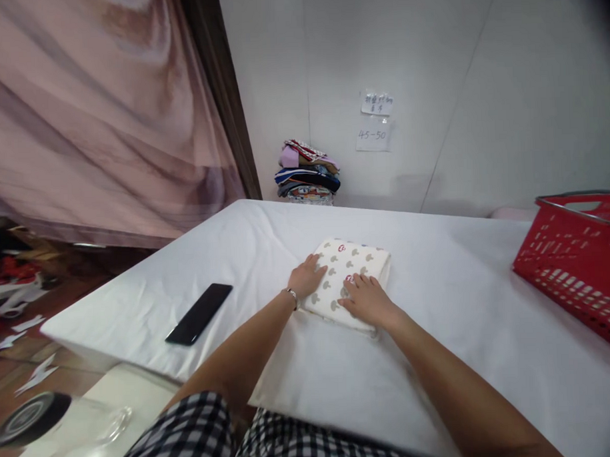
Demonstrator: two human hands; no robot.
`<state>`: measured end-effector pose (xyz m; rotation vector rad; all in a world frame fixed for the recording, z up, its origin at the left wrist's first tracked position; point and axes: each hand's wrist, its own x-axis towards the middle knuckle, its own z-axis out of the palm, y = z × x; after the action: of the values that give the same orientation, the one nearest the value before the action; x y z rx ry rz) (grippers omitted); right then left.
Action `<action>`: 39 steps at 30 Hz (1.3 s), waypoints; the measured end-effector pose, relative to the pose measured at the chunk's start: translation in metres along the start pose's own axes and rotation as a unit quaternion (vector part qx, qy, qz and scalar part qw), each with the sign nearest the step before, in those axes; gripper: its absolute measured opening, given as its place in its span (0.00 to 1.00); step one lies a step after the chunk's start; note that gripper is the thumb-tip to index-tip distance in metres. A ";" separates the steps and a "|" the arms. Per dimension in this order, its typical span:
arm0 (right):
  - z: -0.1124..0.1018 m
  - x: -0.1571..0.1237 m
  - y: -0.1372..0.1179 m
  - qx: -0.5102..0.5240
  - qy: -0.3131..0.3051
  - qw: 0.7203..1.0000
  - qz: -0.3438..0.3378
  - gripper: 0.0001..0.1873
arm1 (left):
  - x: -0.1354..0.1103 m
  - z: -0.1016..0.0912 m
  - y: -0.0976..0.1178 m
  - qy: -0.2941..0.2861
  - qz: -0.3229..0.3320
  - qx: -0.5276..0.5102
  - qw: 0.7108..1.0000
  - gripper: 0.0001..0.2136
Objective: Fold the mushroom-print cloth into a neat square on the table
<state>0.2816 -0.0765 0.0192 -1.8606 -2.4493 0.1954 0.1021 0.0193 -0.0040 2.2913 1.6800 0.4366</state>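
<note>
A folded white cloth (340, 267) printed with grey and red mushroom shapes lies flat near the middle of the white-covered table (437, 277). My left hand (307, 276) rests on its left edge, fingers stretched out. On its right front part lies my right hand (367, 298), palm down with the fingers spread. Neither hand grips the cloth; both press on its top face. Under my right wrist the cloth's right corner is partly hidden.
A black phone (200, 314) lies left of my left arm. At right stands a red plastic basket (576, 259) with a metal handle. Folded fabrics (308, 172) are piled beyond the far edge. A clear jar (91, 422) with a dark lid is at lower left, beside a pink curtain (105, 115).
</note>
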 end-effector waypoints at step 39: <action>0.010 -0.065 -0.019 0.157 0.076 0.984 0.042 0.26 | -0.035 0.010 0.009 0.084 0.164 0.037 0.982 0.20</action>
<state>0.2800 -0.1449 0.0133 -1.7703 -2.1005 0.4010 0.1039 -0.0175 -0.0122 2.6654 1.4072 0.6632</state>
